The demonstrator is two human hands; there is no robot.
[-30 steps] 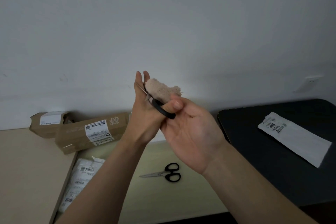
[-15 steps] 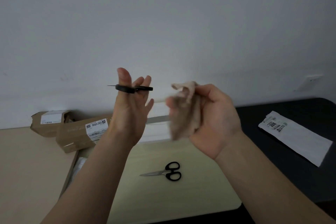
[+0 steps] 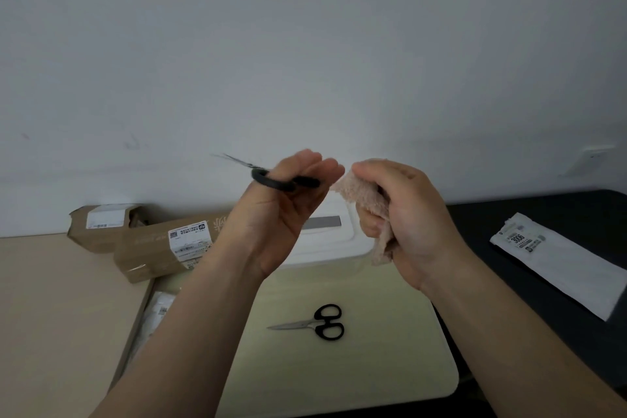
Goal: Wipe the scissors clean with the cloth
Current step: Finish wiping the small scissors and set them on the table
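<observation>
The left hand [image 3: 271, 217] is gripping the black-handled steel scissors [image 3: 260, 177] by the handle loops, raised in front of the wall. The blades are pointing leftward, away from the other hand. This is judged to be exposing the blades for wiping.

The right hand [image 3: 410, 214] is clutching the bunched beige terry cloth [image 3: 363, 195] just beside the left fingertips, clear of the blades. It appears to be readying the cloth for a wiping pass.

A second black-handled pair [image 3: 320, 322] is lying closed on the pale yellow tabletop [image 3: 373, 356], probably awaiting its turn.

Count:
- two pairs of scissors
- one cloth
- two brown cardboard boxes [image 3: 156, 248]
- one white labelled mailer bag [image 3: 563, 268]
</observation>
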